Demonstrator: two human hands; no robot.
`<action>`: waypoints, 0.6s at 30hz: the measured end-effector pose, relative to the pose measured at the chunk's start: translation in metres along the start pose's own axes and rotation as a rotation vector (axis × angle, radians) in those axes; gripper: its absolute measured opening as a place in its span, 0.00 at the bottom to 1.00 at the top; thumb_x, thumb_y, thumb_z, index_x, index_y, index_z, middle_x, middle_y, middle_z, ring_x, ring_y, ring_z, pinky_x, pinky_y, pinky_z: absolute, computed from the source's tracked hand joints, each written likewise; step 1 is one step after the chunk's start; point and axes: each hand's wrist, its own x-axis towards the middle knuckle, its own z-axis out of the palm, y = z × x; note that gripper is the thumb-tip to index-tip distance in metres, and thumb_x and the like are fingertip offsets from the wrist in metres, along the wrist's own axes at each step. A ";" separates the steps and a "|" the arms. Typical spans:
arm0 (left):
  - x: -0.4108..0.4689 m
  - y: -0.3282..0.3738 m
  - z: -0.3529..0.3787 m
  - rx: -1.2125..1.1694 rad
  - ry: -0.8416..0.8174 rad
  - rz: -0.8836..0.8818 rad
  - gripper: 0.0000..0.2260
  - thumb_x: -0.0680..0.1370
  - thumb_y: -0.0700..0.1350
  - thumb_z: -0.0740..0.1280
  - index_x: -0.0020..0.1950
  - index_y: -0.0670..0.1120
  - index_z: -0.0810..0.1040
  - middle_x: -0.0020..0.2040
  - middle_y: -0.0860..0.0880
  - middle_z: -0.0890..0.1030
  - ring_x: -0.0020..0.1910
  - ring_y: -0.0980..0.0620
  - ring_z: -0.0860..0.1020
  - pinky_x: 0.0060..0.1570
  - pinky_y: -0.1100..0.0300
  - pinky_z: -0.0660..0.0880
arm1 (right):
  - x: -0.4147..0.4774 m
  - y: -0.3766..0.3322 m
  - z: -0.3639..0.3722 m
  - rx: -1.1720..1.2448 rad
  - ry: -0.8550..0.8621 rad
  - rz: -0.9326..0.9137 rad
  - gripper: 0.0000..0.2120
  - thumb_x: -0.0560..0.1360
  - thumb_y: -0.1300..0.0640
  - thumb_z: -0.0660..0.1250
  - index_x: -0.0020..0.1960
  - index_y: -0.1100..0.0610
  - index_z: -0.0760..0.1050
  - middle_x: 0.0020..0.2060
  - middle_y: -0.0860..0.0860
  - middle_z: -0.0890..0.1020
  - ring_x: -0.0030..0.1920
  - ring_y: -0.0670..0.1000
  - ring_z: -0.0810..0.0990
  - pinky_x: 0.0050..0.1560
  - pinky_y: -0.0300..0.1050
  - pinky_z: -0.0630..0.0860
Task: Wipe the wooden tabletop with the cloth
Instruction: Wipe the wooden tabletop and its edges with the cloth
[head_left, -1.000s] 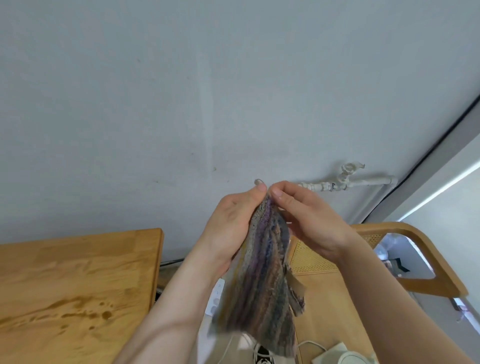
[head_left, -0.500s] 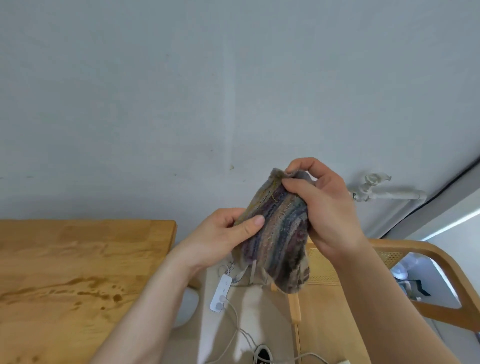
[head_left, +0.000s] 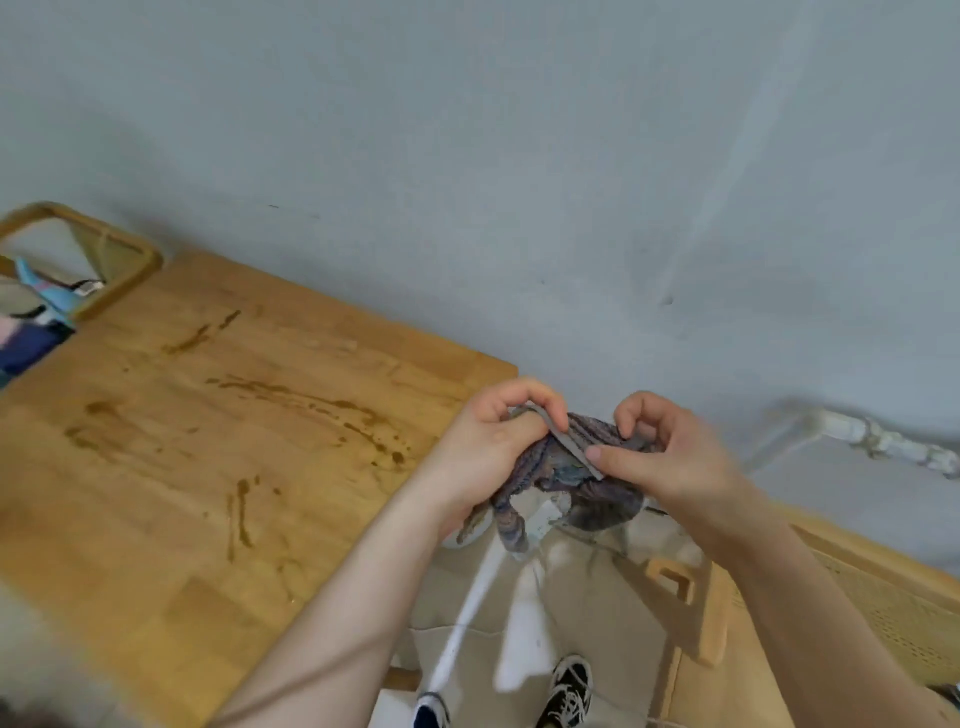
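Note:
A striped purple-grey cloth (head_left: 566, 470) is bunched between both hands, in the air just past the right end of the wooden tabletop (head_left: 171, 467). My left hand (head_left: 493, 447) grips its left side, and my right hand (head_left: 670, 457) pinches its right side with thumb and fingers. Part of the cloth dangles below the hands. Brown liquid streaks and drops (head_left: 311, 410) are smeared across the tabletop's middle and left.
A grey wall (head_left: 519, 156) runs behind the table. A wooden chair (head_left: 78, 260) with clothes on it stands at the far left. Another wooden chair (head_left: 857, 613) sits at the right. A white pipe (head_left: 883, 441) runs along the wall. Shoes (head_left: 569, 691) and a white cable lie on the floor.
The view has swung left and down, showing more tabletop and the left chair. Both hands came lower and bunched the cloth, which hung loosely before.

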 end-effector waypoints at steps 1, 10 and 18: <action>-0.007 -0.004 -0.010 -0.011 -0.006 -0.009 0.12 0.78 0.32 0.60 0.39 0.46 0.77 0.38 0.44 0.77 0.38 0.47 0.75 0.35 0.60 0.71 | 0.004 0.004 0.010 0.005 -0.036 0.029 0.16 0.62 0.58 0.80 0.39 0.51 0.72 0.37 0.63 0.79 0.35 0.56 0.77 0.40 0.53 0.74; -0.083 -0.065 -0.122 -0.250 -0.023 -0.261 0.08 0.80 0.37 0.61 0.53 0.46 0.79 0.50 0.41 0.83 0.46 0.43 0.81 0.43 0.53 0.79 | 0.015 0.021 0.118 0.061 -0.227 0.206 0.04 0.73 0.64 0.70 0.47 0.62 0.79 0.40 0.61 0.84 0.36 0.57 0.83 0.36 0.46 0.79; -0.144 -0.162 -0.201 0.079 0.222 -0.550 0.09 0.78 0.41 0.64 0.52 0.56 0.75 0.52 0.46 0.76 0.44 0.46 0.79 0.41 0.53 0.81 | 0.040 0.119 0.265 -0.817 -0.253 -0.114 0.11 0.72 0.68 0.60 0.43 0.54 0.76 0.47 0.51 0.76 0.44 0.51 0.74 0.42 0.42 0.67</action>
